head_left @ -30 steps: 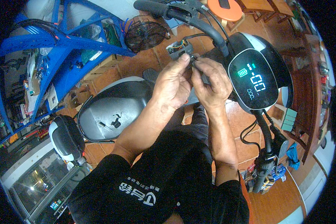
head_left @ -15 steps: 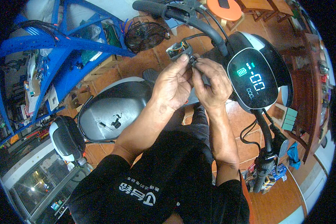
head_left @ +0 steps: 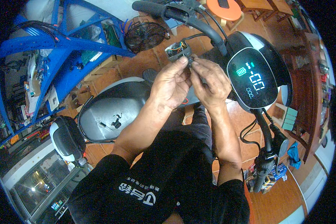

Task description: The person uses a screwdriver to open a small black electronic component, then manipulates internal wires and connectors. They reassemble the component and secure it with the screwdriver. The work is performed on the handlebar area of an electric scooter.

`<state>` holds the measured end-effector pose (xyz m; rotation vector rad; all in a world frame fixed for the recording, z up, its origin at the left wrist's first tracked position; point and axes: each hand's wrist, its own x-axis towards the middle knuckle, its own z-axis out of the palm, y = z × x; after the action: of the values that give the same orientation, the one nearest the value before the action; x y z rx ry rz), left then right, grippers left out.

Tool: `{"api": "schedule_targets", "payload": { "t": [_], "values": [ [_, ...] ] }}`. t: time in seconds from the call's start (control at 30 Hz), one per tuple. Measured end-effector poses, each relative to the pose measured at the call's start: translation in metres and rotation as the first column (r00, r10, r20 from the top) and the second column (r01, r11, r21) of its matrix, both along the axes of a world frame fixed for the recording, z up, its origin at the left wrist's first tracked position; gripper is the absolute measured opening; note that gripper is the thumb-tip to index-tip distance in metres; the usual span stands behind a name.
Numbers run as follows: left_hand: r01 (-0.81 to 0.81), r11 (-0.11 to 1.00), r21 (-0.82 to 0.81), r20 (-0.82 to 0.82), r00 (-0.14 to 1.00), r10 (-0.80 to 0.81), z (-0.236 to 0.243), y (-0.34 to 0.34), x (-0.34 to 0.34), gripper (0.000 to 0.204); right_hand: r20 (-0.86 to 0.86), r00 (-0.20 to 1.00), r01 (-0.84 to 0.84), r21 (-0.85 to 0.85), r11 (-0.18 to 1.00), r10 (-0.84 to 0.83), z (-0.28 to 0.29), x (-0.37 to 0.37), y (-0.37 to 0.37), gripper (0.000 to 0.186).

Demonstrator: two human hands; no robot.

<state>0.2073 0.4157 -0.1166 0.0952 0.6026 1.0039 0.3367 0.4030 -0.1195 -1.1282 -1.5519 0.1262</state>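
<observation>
Orange-brown floor tiles [head_left: 145, 61] spread under a cluttered workshop, with a blue metal frame [head_left: 63, 44] far off to the left of the left hand [head_left: 170, 87] and a dark round fan [head_left: 145, 36] above it. Largest among the nearer things is an electric scooter: its dark seat [head_left: 112, 108] lies just below and left of the left hand, and its round lit display [head_left: 252, 80] sits close to the right of the right hand [head_left: 211, 84]. A black handlebar [head_left: 175, 13] curves overhead of both hands. An orange stool [head_left: 223, 9] stands beyond that, well apart.

Both hands meet in front of the chest, thumbs and fingertips pinched together on a small dark part. Just above the fingertips, touching them, is a small grey switch housing [head_left: 178, 51], opened so coloured wires show, with a black cable running up from it toward the handlebar.

Against the frames before, the hands have stayed in nearly the same pose; the housing holds its place at the fingertips.

What the fingers pinch is mostly covered by them, so its shape is unclear. A few tiny dark bits on the seat are too small to identify. Fisheye blackness cuts off the room's edges.
</observation>
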Motion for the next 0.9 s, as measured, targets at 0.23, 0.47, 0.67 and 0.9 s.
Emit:
{"api": "schedule_targets", "payload": {
  "t": [0.23, 0.47, 0.67, 0.9],
  "values": [
    [-0.009, 0.998, -0.066, -0.047, 0.999, 0.006, 0.009, 0.002, 0.004, 0.021, -0.025, 1.0, 0.006, -0.039, 0.999, -0.007, -0.002, 0.002, 0.002, 0.022],
    [0.037, 0.999, -0.03, 0.0, 0.999, -0.037, -0.004, 0.001, -0.003, 0.023, -0.05, 0.998, -0.048, -0.133, 0.99, 0.042, 0.012, 0.007, 0.0, 0.02],
    [0.05, 0.999, 0.017, -0.059, 0.997, -0.049, -0.007, 0.002, -0.001, 0.024, -0.02, 0.999, -0.037, -0.142, 0.989, 0.034, 0.011, 0.007, -0.002, 0.02],
    [0.002, 0.992, -0.123, -0.057, 0.998, -0.009, 0.009, 0.006, -0.001, 0.019, -0.097, 0.994, -0.068, -0.099, 0.993, 0.059, 0.002, 0.01, 0.007, 0.019]
  ]
}}
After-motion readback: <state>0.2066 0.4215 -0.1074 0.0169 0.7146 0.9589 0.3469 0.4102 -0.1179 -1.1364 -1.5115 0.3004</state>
